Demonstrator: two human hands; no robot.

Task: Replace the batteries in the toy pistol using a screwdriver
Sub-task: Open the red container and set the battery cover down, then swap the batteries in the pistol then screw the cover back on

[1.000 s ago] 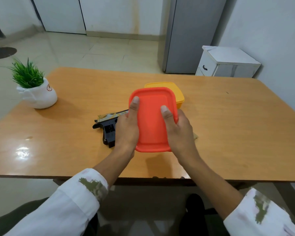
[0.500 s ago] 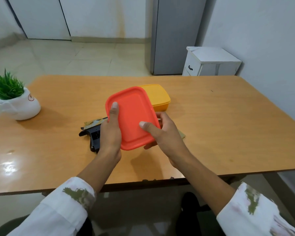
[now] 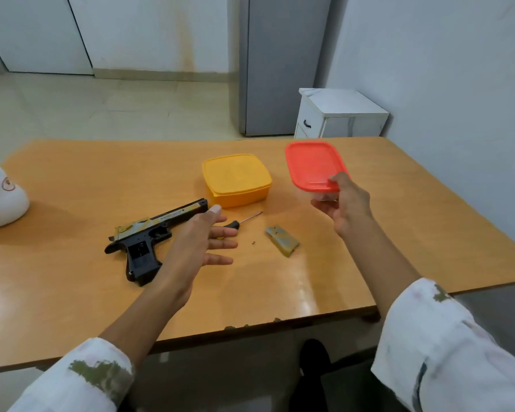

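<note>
Pistol (image 3: 149, 233) just left of open left hand (image 3: 202, 242), barrel toward box (image 3: 237, 179); right hand (image 3: 344, 203) grips lid (image 3: 314, 166).

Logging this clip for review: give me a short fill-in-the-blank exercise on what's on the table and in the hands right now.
1. The right hand holds a container with a ____ lid.
2. The yellow container on the table is ____.
3. The toy pistol lies beside the open ____ hand.
4. The screwdriver lies between the pistol and the small ____ cover.

Missing words: red; closed; left; battery
</note>
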